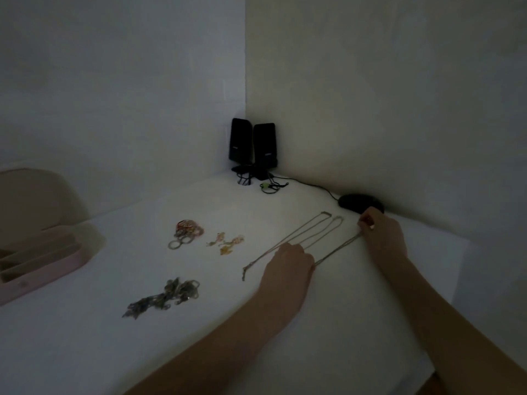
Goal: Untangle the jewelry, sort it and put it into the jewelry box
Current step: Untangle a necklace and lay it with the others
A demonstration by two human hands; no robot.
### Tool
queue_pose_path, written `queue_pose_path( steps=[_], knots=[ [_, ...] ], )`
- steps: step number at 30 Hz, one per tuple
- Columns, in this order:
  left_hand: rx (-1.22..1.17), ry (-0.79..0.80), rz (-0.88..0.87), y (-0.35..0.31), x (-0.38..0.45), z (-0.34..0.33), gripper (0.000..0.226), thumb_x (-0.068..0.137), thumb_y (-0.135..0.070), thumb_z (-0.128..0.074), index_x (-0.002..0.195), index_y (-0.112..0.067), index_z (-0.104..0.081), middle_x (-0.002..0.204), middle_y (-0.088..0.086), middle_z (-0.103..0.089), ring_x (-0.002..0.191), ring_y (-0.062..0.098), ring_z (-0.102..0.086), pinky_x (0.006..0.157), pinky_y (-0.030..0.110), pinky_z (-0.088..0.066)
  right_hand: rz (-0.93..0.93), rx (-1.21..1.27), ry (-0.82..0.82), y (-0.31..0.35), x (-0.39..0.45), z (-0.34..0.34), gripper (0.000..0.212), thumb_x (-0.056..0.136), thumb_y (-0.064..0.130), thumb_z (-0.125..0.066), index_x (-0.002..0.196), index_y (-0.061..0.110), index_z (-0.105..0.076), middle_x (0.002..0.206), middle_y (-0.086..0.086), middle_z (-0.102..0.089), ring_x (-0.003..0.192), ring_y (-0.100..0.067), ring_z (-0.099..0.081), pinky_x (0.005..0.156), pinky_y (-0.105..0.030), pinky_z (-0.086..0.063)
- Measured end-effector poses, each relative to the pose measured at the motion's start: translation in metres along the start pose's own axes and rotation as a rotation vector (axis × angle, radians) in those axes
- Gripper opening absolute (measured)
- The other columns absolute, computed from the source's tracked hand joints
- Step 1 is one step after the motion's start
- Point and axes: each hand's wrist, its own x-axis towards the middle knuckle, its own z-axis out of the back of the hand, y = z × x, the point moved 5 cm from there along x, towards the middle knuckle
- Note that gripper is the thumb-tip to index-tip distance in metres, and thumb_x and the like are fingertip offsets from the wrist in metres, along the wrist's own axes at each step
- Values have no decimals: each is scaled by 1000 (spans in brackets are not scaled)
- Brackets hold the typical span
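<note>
While the right hand pinches one chain end and the left hand presses down on the necklaces on the bench, right of the open jewelry box, a hard pull could retighten crossings or snap links.

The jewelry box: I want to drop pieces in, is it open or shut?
Open: the jewelry box has its lid raised and its inner dividers show.

No legible text; small labels on speakers too blurred.
</note>
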Motion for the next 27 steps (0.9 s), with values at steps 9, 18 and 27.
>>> queue_pose_path(
  steps=[9,18,27],
  knots=[
    [54,127,-5,-10,-15,0,56,95,-46,-25,107,-17,-71,121,1,-64,114,18,-59,97,30,-45,20,-270,-70,7,6,-6,24,99,9,-39,105,-3,-60,108,-22,-59,99,-35,-55,79,-38,-44],
    [89,416,88,-12,-27,-5,111,58,-72,15,150,-12,2,159,3,3,145,11,7,115,32,12,-1,-332,365,11,-13,-36,67,98,53,-12,152,16,2,160,-2,0,147,-16,-3,116,-45,-4],
    [37,250,107,-5,-29,1,96,68,-73,20,148,-19,13,155,0,20,135,18,32,118,40,9,152,-216,96,39,-31,-15,58,102,41,-21,152,14,-8,160,-2,-9,147,-14,-6,118,-38,-7]
  ],
)
